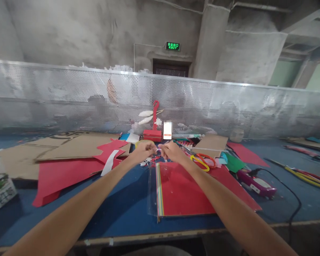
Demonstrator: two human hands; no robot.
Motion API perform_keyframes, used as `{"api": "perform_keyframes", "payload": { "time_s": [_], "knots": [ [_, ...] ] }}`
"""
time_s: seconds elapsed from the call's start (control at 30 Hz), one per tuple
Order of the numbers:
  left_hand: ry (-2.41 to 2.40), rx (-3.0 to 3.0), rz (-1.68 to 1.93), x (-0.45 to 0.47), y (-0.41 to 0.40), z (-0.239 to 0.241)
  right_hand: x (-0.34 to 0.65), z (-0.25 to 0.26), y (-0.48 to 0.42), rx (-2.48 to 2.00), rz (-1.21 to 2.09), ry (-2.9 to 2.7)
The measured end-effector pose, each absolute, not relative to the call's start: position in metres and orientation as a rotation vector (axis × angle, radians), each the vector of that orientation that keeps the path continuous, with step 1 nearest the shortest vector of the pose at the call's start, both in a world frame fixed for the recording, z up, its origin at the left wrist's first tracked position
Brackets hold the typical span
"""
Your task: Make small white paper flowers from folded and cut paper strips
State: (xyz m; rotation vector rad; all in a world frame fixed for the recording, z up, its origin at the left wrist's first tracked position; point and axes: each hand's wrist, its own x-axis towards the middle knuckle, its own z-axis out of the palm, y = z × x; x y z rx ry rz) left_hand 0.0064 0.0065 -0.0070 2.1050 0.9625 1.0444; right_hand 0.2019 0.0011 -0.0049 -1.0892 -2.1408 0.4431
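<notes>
My left hand [146, 148] and my right hand [171, 150] meet above the middle of the table, fingers pinched close together. Between their fingertips is a small whitish strip [158, 150], too small and blurred to name; both hands seem to grip it. A stack of red paper sheets [186, 190] with coloured edges, partly in a clear sleeve, lies beneath my right forearm. White paper scraps [146, 161] are scattered just below my hands. Behind them stands a red paper hook shape on a box base [152, 135], with white leaf-like pieces [145, 113] beside it.
A lit phone [167, 130] stands upright behind my hands. Scissors with yellow and red handles [204, 162] lie to the right, near a purple corded device [256, 184]. Cardboard sheets [74, 145] and red paper [66, 174] cover the left. A perforated metal screen [69, 96] closes the back.
</notes>
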Motion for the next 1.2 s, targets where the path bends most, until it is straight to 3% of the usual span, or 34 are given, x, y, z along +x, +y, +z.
{"api": "perform_keyframes", "payload": {
  "time_s": [0.33, 0.6, 1.0, 1.2],
  "knots": [
    [0.990, 2.005, 1.064, 0.006, -0.001, -0.002, 0.199, -0.007, 0.002, -0.892, 0.580, -1.963],
    [0.967, 2.034, 1.076, 0.005, -0.002, 0.001, 0.207, -0.003, 0.000, -0.932, 0.379, -2.153],
    [0.961, 2.074, 1.059, -0.001, 0.003, -0.001, 0.203, -0.004, -0.001, -0.869, 0.645, -1.970],
    [0.989, 2.052, 1.072, 0.001, 0.001, 0.001, 0.205, -0.006, 0.005, -0.923, 0.558, -1.960]
  ]
}}
